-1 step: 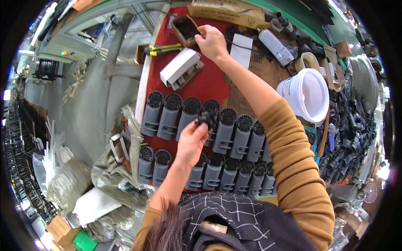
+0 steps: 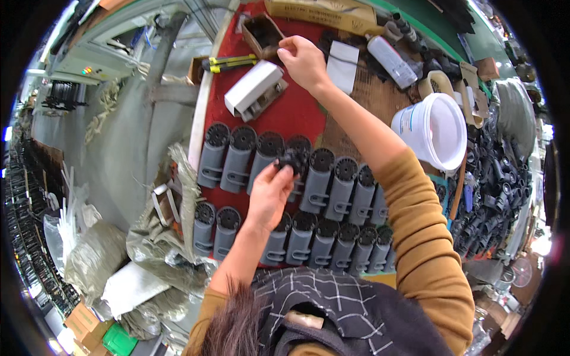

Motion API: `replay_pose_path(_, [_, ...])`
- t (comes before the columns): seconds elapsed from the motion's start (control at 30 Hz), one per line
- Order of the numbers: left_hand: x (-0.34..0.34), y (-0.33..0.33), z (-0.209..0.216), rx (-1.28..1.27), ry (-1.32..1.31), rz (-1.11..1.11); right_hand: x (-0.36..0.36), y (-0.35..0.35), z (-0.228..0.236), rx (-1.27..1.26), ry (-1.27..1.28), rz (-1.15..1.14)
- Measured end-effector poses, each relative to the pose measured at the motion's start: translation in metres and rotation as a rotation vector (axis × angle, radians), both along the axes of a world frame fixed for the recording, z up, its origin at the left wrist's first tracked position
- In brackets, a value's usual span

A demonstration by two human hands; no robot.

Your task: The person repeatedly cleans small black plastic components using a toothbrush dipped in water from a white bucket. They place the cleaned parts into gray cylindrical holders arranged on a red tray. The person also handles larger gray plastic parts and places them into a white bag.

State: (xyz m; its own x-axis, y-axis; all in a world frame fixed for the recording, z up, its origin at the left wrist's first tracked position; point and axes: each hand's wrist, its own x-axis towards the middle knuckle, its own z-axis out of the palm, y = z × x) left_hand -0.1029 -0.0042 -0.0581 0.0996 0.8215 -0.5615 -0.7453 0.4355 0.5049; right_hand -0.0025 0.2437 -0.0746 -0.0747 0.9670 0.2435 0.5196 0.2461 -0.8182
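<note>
My left hand (image 2: 270, 196) is closed, pinching a small black plastic part (image 2: 292, 161) between thumb and fingers. It hovers above the upper row of dark grey cylindrical housings (image 2: 316, 184), whose black round ends have holes. A second row of similar housings (image 2: 303, 240) lies closer to me. My right hand (image 2: 304, 62) is at the near right rim of a small open brown box (image 2: 263, 35), its thumb and forefinger close together. Whether anything sits between those fingertips is too small to tell.
On the red mat (image 2: 300, 110) lie a white carton (image 2: 255, 89) and yellow-black cutters (image 2: 231, 63). Right of my right arm are a spray can (image 2: 392, 62) and a white bucket (image 2: 415, 121). Many black parts (image 2: 490, 196) are heaped at the right. A long yellow box (image 2: 320, 16) lies at the back.
The view has shifted slightly, with the mat and housings a little higher in it. Both hands keep nearly the same places, the left still with the black part.
</note>
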Motion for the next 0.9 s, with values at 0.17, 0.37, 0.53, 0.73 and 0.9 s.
replay_pose_path(0.17, [0.017, -0.003, 0.012, -0.029, -0.035, -0.017, 0.076, -0.168, 0.033, -0.574, 0.305, 0.065])
replay_pose_path(0.37, [0.072, -0.046, 0.039, -0.165, -0.028, -0.301, 0.14, -0.292, 0.067, -0.844, 0.773, -0.139])
replay_pose_path(0.53, [0.105, -0.076, 0.038, -0.259, 0.031, -0.446, 0.203, -0.367, 0.079, -0.838, 0.931, -0.4])
replay_pose_path(0.73, [0.132, -0.092, 0.027, -0.298, 0.044, -0.584, 0.241, -0.429, 0.083, -0.795, 1.031, -0.558])
replay_pose_path(0.9, [0.151, -0.102, 0.025, -0.266, 0.034, -0.639, 0.257, -0.457, 0.078, -0.797, 1.031, -0.657])
